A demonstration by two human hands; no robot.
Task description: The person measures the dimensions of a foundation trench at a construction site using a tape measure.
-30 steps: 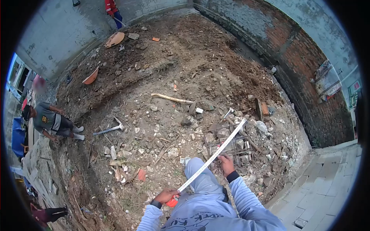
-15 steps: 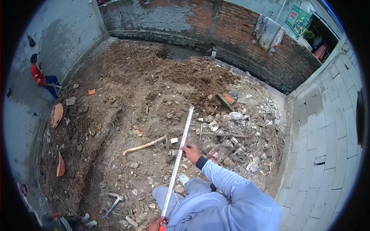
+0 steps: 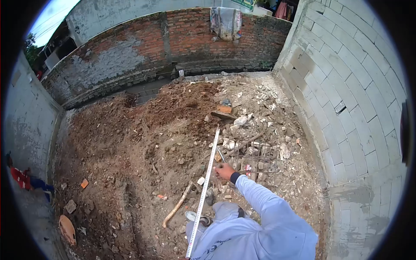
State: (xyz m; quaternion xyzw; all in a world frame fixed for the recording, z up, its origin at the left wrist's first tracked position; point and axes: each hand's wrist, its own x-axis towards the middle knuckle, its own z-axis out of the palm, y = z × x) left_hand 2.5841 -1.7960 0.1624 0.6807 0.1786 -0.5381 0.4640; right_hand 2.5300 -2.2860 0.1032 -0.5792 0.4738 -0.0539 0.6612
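A white tape measure blade [image 3: 207, 184] stretches straight from the bottom edge of the view up over the rubble. Its far tip lies close to a slanted piece of wood [image 3: 223, 115]. My right hand [image 3: 224, 171] is just right of the blade, fingers curled and pressed together; whether they touch the blade or pinch something small, I cannot make out. My left hand is below the frame, and so is the tape's case. Beneath the blade is a pale wooden-handled tool [image 3: 178, 204], its head partly hidden. A rusty wire grid [image 3: 261, 158] lies right of my right hand.
Loose soil and stones cover the ground. A grey block wall [image 3: 346, 108] rises on the right, with a brick wall [image 3: 195, 39] behind a ditch [image 3: 149, 89]. A person in red [image 3: 21, 178] is by the left wall. An orange-brown pan [image 3: 67, 229] lies at lower left.
The view has swung to the right and up. My left hand and the red tape case have left the frame. My right hand now appears slightly farther from the blade.
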